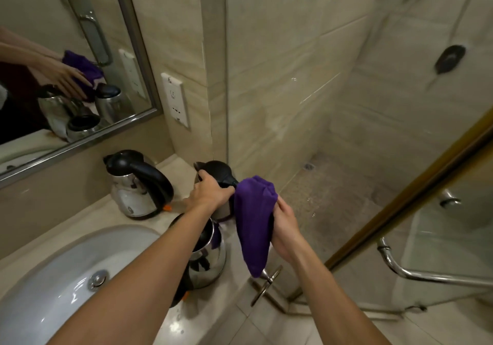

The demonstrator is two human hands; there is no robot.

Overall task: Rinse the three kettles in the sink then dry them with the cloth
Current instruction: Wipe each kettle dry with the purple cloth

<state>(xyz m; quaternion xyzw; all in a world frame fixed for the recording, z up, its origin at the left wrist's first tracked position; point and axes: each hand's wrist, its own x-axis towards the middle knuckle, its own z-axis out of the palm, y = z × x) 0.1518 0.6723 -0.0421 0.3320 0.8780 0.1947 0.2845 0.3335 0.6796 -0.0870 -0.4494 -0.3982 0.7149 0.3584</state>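
The left hand [210, 194] grips the black-topped kettle [217, 169] at its top, and the right hand [286, 227] clutches the purple cloth [253, 219] against its side. Left of that grip stands a second kettle [133, 187], with a third kettle [206, 256] under the forearm.

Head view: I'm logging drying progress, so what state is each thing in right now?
Rear kettle: upright on the counter, lid shut, cloth against its side.
Left kettle: upright, lid shut, untouched.
Near kettle: upright, lid not visible.
Purple cloth: bunched, hanging down.
Left hand: grips the rear kettle's top.
Right hand: holds the purple cloth.
Sink: no running water visible.
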